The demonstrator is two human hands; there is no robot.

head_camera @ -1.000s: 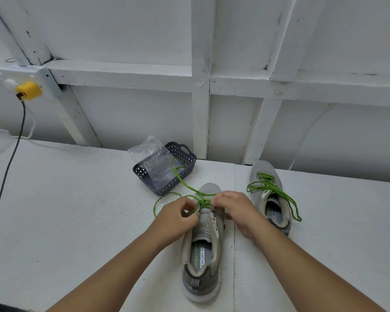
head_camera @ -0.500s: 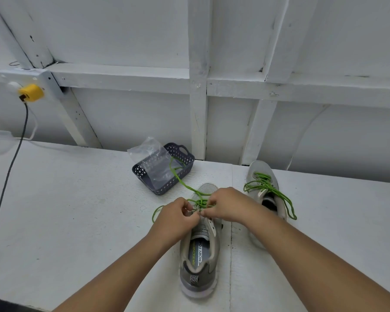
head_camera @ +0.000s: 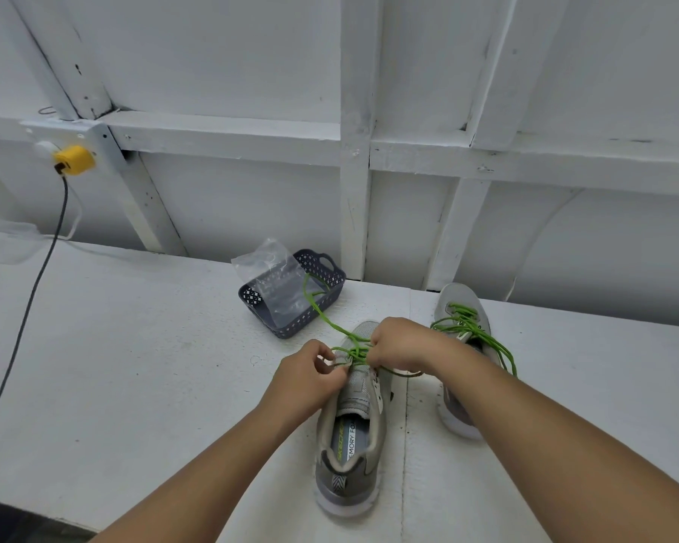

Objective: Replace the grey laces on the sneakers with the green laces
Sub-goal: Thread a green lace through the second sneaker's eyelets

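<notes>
Green lace (head_camera: 332, 324), half threaded through the near sneaker (head_camera: 353, 425), trailing from its toe end up into the grey basket (head_camera: 291, 293) beyond. Left hand (head_camera: 310, 376) curled at the sneaker's left eyelet row, pinching the lace or the eyelet flap there (too small to tell which); right hand (head_camera: 402, 344) closed over the crossings at the right row, fingertips hidden under the knuckles. Best done slowly: feed the tip straight through the next eyelet, pull the slack from the basket side before crossing over, keep both runs flat and even. Worth steadying the sneaker with the left hand so it does not slide. Risk, judged from the loose loops: snagging on the basket's clear plastic bag (head_camera: 269, 276). Second sneaker (head_camera: 457, 303), right of the near sneaker, already carrying green lace, ends lying loose.
</notes>
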